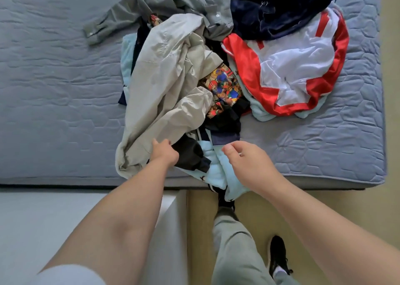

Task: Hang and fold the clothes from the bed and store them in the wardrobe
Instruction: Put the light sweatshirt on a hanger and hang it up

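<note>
Item: clothes pile (216, 72), unsorted, on the bed (54, 90). Nothing hung or folded yet by the look of it; wardrobe not in view.

Contents, placed relative to the beige garment (164, 85) at the pile's centre:
- grey button shirt (173, 5), beyond it, one sleeve trailing out over the mattress;
- navy velvety garment (279, 9), beyond and to its right;
- red-and-white jersey (292, 68), to its right, lying over pale blue cloth;
- cartoon-print fabric (223, 85), tucked against its right edge;
- black garment (190, 152), at its near edge;
- pale blue fleece (218, 167), nearer than the black piece, spilling over the bed's edge toward the floor.

Hands: left hand (165, 152) closed around a pinch of cloth where beige meets black; which layer it truly has, cannot tell. Right hand (249, 163) loosely curled, holding nothing, hovering above the pale blue fleece.

Risks, as judged:
- layers interlock, so lifting one piece may drag neighbours along;
- the overhanging fleece could slide to the floor if disturbed;
- a two-layer pinch would bring up the wrong garment;
- the shirt's sleeve may snag.
</note>
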`<state>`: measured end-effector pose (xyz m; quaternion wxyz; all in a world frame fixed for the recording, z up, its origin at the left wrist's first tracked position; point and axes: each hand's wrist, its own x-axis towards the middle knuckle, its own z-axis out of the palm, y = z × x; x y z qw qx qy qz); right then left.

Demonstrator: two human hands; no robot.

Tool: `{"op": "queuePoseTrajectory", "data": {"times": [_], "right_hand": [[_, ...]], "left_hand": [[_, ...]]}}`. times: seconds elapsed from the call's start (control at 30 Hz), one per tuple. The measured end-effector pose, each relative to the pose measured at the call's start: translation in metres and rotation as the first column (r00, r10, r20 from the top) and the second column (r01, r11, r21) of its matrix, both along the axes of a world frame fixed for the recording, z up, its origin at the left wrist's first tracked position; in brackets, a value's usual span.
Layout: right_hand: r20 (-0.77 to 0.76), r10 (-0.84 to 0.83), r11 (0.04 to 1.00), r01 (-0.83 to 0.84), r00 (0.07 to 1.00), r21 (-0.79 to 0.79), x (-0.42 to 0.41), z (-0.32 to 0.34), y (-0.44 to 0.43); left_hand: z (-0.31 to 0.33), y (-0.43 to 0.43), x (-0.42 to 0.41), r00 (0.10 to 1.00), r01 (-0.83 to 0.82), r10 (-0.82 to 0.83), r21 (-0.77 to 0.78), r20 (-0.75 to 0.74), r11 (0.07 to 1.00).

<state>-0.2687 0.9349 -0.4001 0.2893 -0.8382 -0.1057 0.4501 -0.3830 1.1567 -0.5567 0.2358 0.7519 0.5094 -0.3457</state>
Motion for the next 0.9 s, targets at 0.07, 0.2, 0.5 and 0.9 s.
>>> {"op": "queuePoseTrajectory", "data": {"times": [0.07,0.2,0.5,0.9], "right_hand": [[-0.025,0.008,1.000,-0.008,1.000,-0.020,0.000,-0.013,0.006],[-0.075,-0.003,0.998,-0.001,0.997,-0.056,0.003,-0.030,0.011],[-0.149,-0.035,0.993,0.017,0.988,-0.118,-0.009,-0.043,0.006],[-0.006,0.039,0.995,-0.039,0.999,-0.091,-0.010,0.067,-0.011]], "left_hand": [[-0.018,0.013,-0.003,0.997,0.076,-0.075,0.027,-0.023,0.997],[-0.041,0.038,0.003,0.975,0.218,-0.216,0.053,-0.052,0.974],[-0.041,0.022,0.023,0.997,-0.019,0.011,0.096,0.080,0.995],[0.187,-0.038,0.086,0.397,-0.573,0.862,-0.648,0.316,0.502]]}}
